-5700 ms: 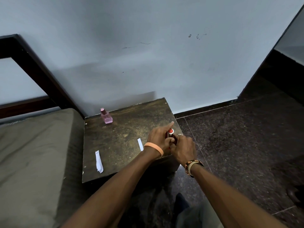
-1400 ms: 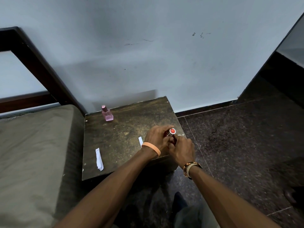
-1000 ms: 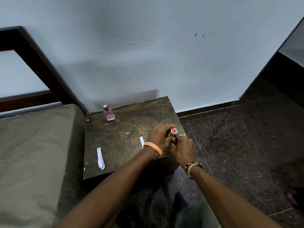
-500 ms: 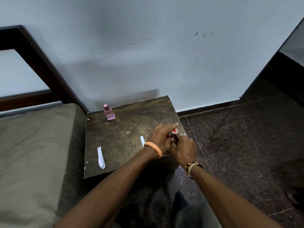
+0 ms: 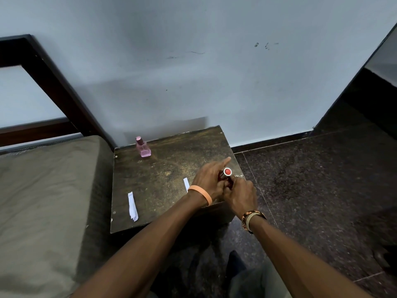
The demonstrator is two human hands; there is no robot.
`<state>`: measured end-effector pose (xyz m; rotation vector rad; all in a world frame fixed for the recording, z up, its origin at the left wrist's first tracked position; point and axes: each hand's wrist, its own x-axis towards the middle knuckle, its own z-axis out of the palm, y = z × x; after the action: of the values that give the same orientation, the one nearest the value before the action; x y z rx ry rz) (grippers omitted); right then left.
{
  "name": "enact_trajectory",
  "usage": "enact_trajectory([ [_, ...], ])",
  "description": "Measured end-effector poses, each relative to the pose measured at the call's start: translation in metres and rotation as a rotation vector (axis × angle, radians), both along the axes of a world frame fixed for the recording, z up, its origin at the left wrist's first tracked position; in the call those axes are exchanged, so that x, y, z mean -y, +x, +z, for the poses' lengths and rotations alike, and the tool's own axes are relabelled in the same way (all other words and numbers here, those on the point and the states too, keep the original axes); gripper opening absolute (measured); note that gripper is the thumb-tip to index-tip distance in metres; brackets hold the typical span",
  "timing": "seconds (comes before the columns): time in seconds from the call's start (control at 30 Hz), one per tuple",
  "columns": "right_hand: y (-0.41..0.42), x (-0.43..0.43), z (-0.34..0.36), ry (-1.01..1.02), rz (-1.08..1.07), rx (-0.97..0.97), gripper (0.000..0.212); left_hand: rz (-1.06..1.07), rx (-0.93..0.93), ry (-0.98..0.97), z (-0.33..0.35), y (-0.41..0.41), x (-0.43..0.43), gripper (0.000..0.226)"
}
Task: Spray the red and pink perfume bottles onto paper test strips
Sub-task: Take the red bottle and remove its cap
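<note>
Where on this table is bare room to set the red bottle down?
The table is bare in its middle, bordered by the pink perfume bottle, the left paper strip and the right paper strip. Its back right corner is also bare. Front right is crowded: left hand and right hand both hold the red perfume bottle there.

Orange wristband (image 5: 200, 195), patterned bracelet (image 5: 251, 218)

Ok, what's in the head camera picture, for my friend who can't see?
A person's left hand and right hand hold a red perfume bottle at the right edge of a small dark table. A pink perfume bottle stands at its far left corner, and two white paper strips lie on it.
</note>
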<state>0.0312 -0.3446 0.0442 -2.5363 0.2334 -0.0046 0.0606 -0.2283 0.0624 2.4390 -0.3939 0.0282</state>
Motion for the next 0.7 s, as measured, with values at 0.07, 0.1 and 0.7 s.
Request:
enact_trajectory([
  [0.07, 0.0, 0.0, 0.0, 0.023, -0.007, -0.01, 0.012, -0.012, 0.002, 0.0, 0.001, 0.0, -0.001, 0.064],
  [0.1, 0.0, 0.0, 0.001, 0.031, -0.009, -0.009, 0.012, -0.015, 0.006, -0.001, 0.002, 0.001, -0.001, 0.063],
  [0.7, 0.001, 0.006, 0.049, 0.156, 0.117, 0.127, 0.047, 0.158, 0.033, -0.235, 0.039, -0.004, -0.002, 0.044],
])
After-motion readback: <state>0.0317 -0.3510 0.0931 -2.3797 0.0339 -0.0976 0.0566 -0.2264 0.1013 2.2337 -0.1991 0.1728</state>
